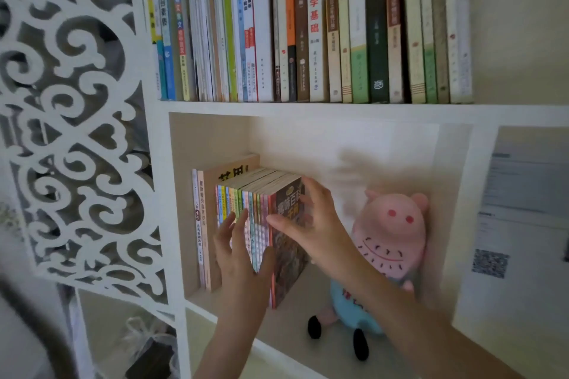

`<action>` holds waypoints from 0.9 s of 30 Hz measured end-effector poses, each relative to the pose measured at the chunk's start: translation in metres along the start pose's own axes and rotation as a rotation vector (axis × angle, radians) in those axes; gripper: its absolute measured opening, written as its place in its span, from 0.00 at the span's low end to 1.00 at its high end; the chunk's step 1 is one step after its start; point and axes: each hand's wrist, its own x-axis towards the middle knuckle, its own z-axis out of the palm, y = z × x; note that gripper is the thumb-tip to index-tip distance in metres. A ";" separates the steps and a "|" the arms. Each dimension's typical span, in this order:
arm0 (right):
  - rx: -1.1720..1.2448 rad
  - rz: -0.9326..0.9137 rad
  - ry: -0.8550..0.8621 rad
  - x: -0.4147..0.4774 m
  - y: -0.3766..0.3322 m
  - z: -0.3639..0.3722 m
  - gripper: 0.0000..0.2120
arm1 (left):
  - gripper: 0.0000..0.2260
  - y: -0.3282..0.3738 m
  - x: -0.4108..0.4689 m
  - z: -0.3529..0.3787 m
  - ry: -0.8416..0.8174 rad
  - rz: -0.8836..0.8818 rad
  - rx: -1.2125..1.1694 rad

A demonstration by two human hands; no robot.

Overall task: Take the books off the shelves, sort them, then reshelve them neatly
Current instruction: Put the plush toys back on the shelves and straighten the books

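Roughly late stage, by my read: the top row (pixel 308 24) at 12 o'clock stood upright and packed tight, though whether it was sorted or untouched I could not tell. In the cubby (pixel 338 138) below, a short run of slim books (pixel 255 218) stood at its 8 o'clock corner beside a tan book (pixel 210 224), spines out, tops level, with bright striped spines. The end book (pixel 289 264) had a dark picture cover and leaned slightly outward at its foot. The left hand (pixel 240 261) lay flat, fingers straight, touching the spines and holding nothing. The right hand (pixel 314 224) clasped the end book, thumb on its spine edge, fingers bent over the cover. What was left, I judged, was squaring this group and filling the space at its 3 o'clock, where a toy pig (pixel 391 234) sat. A printed sheet (pixel 523 194) hung further toward 3 o'clock, and a lattice panel (pixel 77 132) stood at 9 o'clock.
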 end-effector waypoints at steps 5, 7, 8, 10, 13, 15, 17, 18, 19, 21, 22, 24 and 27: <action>-0.067 -0.031 -0.050 -0.022 -0.040 -0.025 0.36 | 0.23 0.046 0.008 -0.027 -0.036 0.070 -0.114; -0.100 -0.081 -0.060 -0.035 -0.063 -0.040 0.32 | 0.20 0.076 0.012 -0.044 -0.036 0.127 -0.210; -0.114 -0.123 -0.067 -0.044 -0.077 -0.050 0.29 | 0.18 0.092 0.013 -0.053 -0.035 0.157 -0.271; -0.159 -0.244 -0.080 -0.060 -0.115 -0.075 0.19 | 0.14 0.126 0.019 -0.070 -0.012 0.230 -0.344; -0.300 -0.465 0.082 -0.067 -0.168 -0.122 0.10 | 0.14 0.170 0.038 -0.079 -0.012 0.397 -0.283; -0.464 -0.506 0.280 -0.054 -0.186 -0.155 0.11 | 0.19 0.191 0.063 -0.067 -0.039 0.505 -0.148; -0.671 -0.342 0.372 -0.034 -0.189 -0.184 0.22 | 0.26 0.201 0.089 -0.046 -0.083 0.516 0.003; -0.733 -0.211 0.342 -0.021 -0.184 -0.198 0.30 | 0.30 0.203 0.101 -0.035 -0.118 0.475 0.088; -0.751 -0.088 0.261 -0.009 -0.179 -0.207 0.37 | 0.34 0.203 0.112 -0.025 -0.152 0.417 0.178; -0.733 0.049 0.019 0.009 -0.166 -0.215 0.51 | 0.42 0.200 0.128 -0.012 -0.207 0.307 0.296; -0.736 0.072 -0.065 0.016 -0.158 -0.216 0.54 | 0.47 0.200 0.135 -0.009 -0.224 0.261 0.312; -0.754 0.074 -0.135 0.025 -0.150 -0.213 0.45 | 0.54 0.201 0.141 -0.005 -0.257 0.207 0.345; -0.818 0.045 -0.043 0.030 -0.146 -0.208 0.37 | 0.56 0.204 0.146 0.000 -0.281 0.188 0.395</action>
